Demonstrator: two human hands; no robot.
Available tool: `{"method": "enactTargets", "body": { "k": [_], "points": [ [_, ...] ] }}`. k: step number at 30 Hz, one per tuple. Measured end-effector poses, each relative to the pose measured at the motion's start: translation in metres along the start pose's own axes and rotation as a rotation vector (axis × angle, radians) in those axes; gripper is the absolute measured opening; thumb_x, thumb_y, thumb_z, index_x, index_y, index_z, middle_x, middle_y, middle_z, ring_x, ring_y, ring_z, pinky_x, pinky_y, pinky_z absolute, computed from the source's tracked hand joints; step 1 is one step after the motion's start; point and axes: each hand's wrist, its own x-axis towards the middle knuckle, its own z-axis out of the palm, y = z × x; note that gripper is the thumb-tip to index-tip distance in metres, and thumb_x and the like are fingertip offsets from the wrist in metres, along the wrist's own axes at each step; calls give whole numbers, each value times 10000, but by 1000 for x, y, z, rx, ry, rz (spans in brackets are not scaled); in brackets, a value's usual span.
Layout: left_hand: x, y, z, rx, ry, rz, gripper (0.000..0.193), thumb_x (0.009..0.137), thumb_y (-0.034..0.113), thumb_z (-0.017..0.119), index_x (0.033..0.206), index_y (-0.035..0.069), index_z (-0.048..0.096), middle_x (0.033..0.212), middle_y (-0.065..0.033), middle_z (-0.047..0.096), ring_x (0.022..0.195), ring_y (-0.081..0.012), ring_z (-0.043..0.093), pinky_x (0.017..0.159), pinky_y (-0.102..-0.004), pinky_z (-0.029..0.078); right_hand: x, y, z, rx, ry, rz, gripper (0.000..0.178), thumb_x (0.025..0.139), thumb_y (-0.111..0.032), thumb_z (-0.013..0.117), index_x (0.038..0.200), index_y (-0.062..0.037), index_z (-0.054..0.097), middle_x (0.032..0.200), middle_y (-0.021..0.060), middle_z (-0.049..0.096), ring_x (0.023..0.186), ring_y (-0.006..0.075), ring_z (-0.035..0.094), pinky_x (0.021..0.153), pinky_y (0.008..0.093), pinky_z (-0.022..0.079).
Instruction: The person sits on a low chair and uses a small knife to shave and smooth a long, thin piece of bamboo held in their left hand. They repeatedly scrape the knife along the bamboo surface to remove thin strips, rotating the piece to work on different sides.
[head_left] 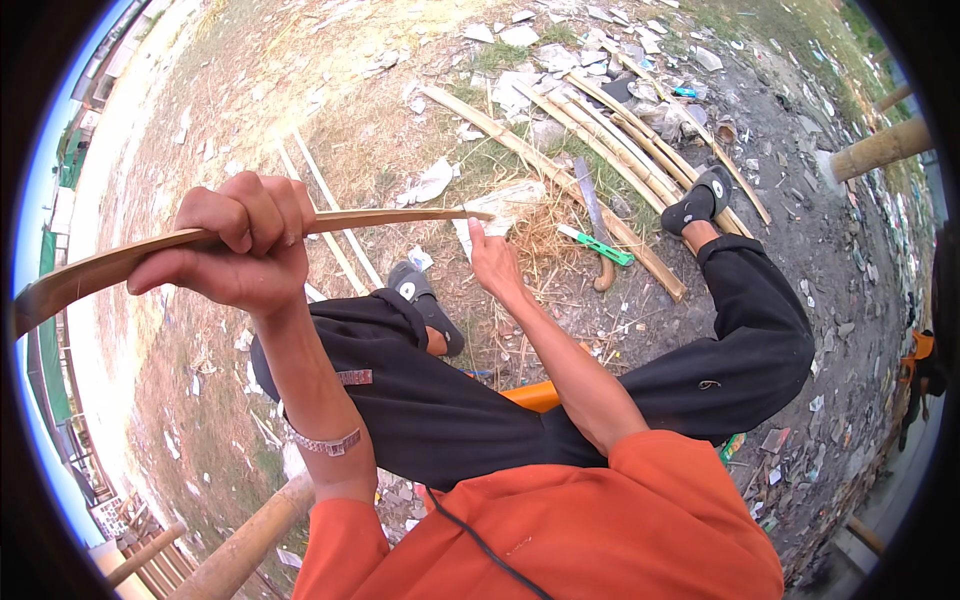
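Observation:
My left hand (250, 240) is wrapped around a long, flat bamboo strip (390, 218), held raised at the left. The strip's wide end (90, 270) runs past my fist to the left edge of view and bends downward. At its narrow end, my right hand (495, 262) is closed, with the thumb up against the strip near the tip. The curled fingers of that hand are partly hidden. Beyond it on the ground lie a long-bladed tool (592, 205) with a curved brown handle and a green-handled tool (597, 246) across it, beside pale shavings (545, 230).
Several split bamboo lengths (640, 150) lie ahead to the right, one by my right foot (698, 200). Two thin strips (335, 210) lie left of my left foot (428, 300). Bamboo posts (880, 150) stand at right. An orange surface (532, 397) shows between my legs.

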Motion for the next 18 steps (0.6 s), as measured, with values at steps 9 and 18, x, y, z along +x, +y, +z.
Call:
{"method": "enactTargets", "body": {
  "k": [9,18],
  "points": [
    [5,-3,18,-58,-144,-6,694,758,790,300,581,119,304,452,19,256,359,-101,222,338,-264,227,11,44,7,-79,-7,20,739,937,-532,291,741,95,628,719,340,577,742,483,582,733,518,434],
    [6,0,9,-83,-216,-21,699,748,797,312,581,118,301,484,9,279,376,-114,240,354,-270,237,15,40,10,-11,22,-24,770,941,-544,266,677,103,589,694,353,554,729,497,571,726,525,423]
  ]
}}
